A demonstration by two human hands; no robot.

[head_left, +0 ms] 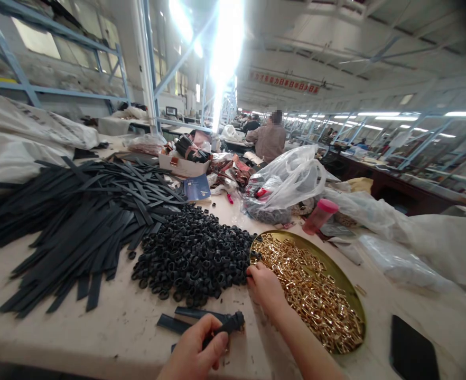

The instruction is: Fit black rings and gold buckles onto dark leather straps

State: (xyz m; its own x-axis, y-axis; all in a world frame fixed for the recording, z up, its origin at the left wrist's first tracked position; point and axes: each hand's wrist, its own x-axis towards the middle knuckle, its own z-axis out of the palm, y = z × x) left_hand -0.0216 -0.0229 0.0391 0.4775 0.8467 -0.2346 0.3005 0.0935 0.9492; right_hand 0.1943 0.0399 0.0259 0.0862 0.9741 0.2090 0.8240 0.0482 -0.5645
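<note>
My left hand (201, 348), at the front of the table, is closed on a black strap (227, 323). A thick folded end with a bit of gold metal shows beyond my fingers. More flat black strap ends (173, 323) stick out behind the hand; whether they are one piece with the held strap I cannot tell. My right hand (263, 285) is at the right edge of a heap of small black loops (197, 253), against the rim of a round gold tray (354, 295). Its fingertips are pinched together, and what is between them is hidden. Many gold buckles (316, 295) fill the tray.
Long black strips (82, 221) are heaped on the left. Behind the loops are a blue booklet (197, 187), an open carton (183, 165), and a clear plastic bag (288, 179). A pink-lidded jar (320, 215) stands behind the tray; a black flat object (413, 348) lies right. A person (270, 138) is farther back.
</note>
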